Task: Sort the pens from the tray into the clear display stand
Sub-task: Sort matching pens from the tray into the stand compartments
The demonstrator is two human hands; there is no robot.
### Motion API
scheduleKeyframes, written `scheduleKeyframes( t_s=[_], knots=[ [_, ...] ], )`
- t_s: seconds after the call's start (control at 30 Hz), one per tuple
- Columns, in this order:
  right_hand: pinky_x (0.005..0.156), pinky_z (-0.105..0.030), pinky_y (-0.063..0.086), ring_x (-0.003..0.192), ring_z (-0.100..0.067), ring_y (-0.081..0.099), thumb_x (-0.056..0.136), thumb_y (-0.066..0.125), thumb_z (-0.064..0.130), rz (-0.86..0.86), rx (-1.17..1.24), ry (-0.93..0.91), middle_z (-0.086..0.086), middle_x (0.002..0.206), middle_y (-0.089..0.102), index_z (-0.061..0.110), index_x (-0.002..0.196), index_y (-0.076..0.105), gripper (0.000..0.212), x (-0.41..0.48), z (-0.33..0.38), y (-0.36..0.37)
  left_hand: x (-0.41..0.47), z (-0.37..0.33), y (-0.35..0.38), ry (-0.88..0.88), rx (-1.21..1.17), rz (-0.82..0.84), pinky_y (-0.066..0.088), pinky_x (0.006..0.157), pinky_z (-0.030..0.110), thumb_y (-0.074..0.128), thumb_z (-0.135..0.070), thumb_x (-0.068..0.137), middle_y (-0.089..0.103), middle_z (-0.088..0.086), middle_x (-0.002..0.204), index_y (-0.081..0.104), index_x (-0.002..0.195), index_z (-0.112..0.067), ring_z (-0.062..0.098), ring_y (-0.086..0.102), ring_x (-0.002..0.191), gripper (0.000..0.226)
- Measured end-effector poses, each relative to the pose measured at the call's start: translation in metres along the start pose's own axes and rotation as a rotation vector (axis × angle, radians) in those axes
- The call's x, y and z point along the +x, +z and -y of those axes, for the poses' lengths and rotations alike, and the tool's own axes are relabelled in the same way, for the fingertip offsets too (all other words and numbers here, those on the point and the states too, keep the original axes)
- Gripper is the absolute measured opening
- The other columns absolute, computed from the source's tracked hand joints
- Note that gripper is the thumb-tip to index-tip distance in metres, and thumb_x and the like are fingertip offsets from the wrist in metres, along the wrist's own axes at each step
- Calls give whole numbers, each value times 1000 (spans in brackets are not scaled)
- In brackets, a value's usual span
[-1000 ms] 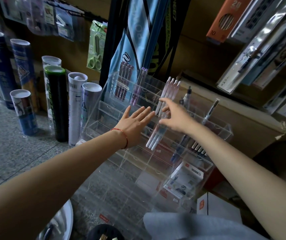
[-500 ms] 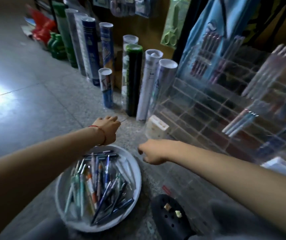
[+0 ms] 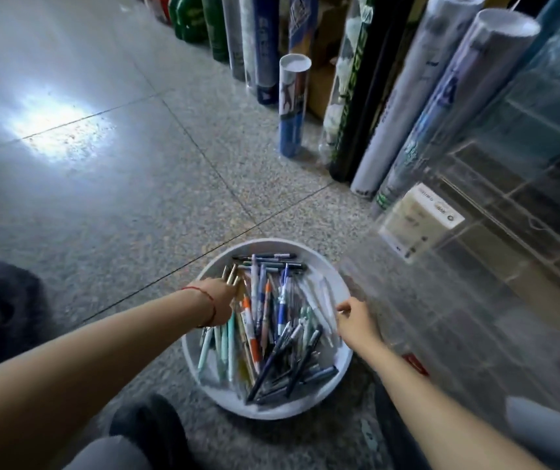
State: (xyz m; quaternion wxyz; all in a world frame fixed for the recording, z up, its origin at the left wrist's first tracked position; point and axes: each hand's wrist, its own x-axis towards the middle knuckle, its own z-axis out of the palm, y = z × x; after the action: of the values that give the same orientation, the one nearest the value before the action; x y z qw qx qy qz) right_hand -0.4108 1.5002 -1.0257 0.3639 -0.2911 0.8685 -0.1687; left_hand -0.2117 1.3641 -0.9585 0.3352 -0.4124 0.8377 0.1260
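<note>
Grey trouser knee [image 3: 109, 452] + dark shoe [image 3: 156, 425] at bottom edge, on speckled floor [image 3: 119, 215]. Just beyond, round white tray [image 3: 272, 413] sits on the floor, full of mixed pens [image 3: 272, 334] lying criss-cross: blue, orange, teal, black, white. Left hand [image 3: 219, 301], red string [image 3: 209, 307] on wrist, reaches into tray's left side w/ fingers down among tan pens; fingers hidden, grip can't tell. Right hand [image 3: 356, 322] is at tray's right rim, fingers curled by the white pens; too blurred to tell if it pinches anything. Clear display stand [image 3: 492, 266] stands just beside tray on the right, grid of compartments, white label card [image 3: 421, 222] at its left edge. Farther back, row of upright tubes [image 3: 294, 103] along wall.
</note>
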Motion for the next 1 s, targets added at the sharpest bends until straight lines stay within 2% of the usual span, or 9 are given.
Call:
scheduleKeyframes(
  t_s=[0.1, 0.2, 0.33, 0.43, 0.53, 0.63, 0.73, 0.8, 1.0],
  knots=[
    [78, -31, 43, 98, -28, 57, 91, 45, 2, -83, -104, -151, -12, 109, 61, 5, 103, 60, 19, 1, 8, 4, 9, 8, 8, -17, -172, -13, 44, 95, 33, 43, -12, 88, 54, 11, 126, 52, 125, -12, 28, 52, 116, 38],
    [76, -25, 40, 101, -26, 56, 92, 45, 3, -83, -83, -223, -11, 115, 60, 5, 107, 61, 21, 5, 30, 13, 13, 20, 20, -110, -326, -22, 44, 89, 29, 45, -10, 86, 58, 12, 111, 57, 107, -13, 27, 55, 103, 25],
    [78, -28, 43, 101, -27, 57, 92, 45, 2, -139, -17, -192, -13, 114, 62, 7, 105, 62, 22, 12, 46, 19, 13, 20, 36, -295, -660, -101, 42, 83, 30, 50, -9, 86, 57, 18, 120, 47, 123, -3, 31, 54, 109, 37],
    [78, -28, 43, 95, -23, 55, 90, 43, -2, -133, 55, -349, -10, 104, 61, 5, 100, 62, 23, 7, 67, 26, 15, 13, 49, -390, -817, -132, 37, 72, 28, 51, -6, 86, 56, 18, 109, 42, 122, 0, 30, 53, 98, 37],
    [75, -21, 42, 90, -16, 54, 89, 49, 1, 135, 67, -434, -5, 98, 61, 6, 101, 63, 19, -7, 91, 44, 19, 9, 66, -458, -892, -92, 40, 75, 30, 52, -10, 85, 57, 19, 113, 44, 117, -1, 32, 54, 102, 34],
    [69, -22, 46, 87, -17, 55, 89, 53, 4, 360, 5, -312, -4, 91, 60, 8, 102, 62, 16, -14, 97, 72, 19, 9, 75, -499, -971, -95, 41, 71, 29, 52, -14, 84, 60, 17, 106, 50, 106, -3, 30, 56, 95, 25],
    [83, -31, 49, 96, -24, 59, 89, 52, 6, 362, -69, -266, -9, 103, 62, 7, 109, 62, 23, -24, 95, 96, 16, 12, 76, -467, -996, -91, 39, 55, 25, 52, -12, 82, 59, 10, 79, 53, 79, -8, 23, 55, 75, 5],
    [83, -31, 47, 101, -26, 59, 90, 51, 9, 340, -122, -285, -11, 112, 61, 8, 116, 59, 27, -31, 94, 107, 13, 13, 80, -461, -999, -98, 40, 57, 26, 53, -7, 83, 50, 3, 67, 44, 66, -14, 20, 51, 72, 20],
    [84, -41, 51, 94, -26, 59, 91, 53, 14, 296, -194, -325, -8, 106, 59, 15, 117, 49, 27, -37, 94, 121, 4, 15, 95, -439, -974, -96, 39, 68, 25, 59, -13, 83, 54, 4, 79, 41, 62, -20, 17, 51, 78, 29]
  ],
)
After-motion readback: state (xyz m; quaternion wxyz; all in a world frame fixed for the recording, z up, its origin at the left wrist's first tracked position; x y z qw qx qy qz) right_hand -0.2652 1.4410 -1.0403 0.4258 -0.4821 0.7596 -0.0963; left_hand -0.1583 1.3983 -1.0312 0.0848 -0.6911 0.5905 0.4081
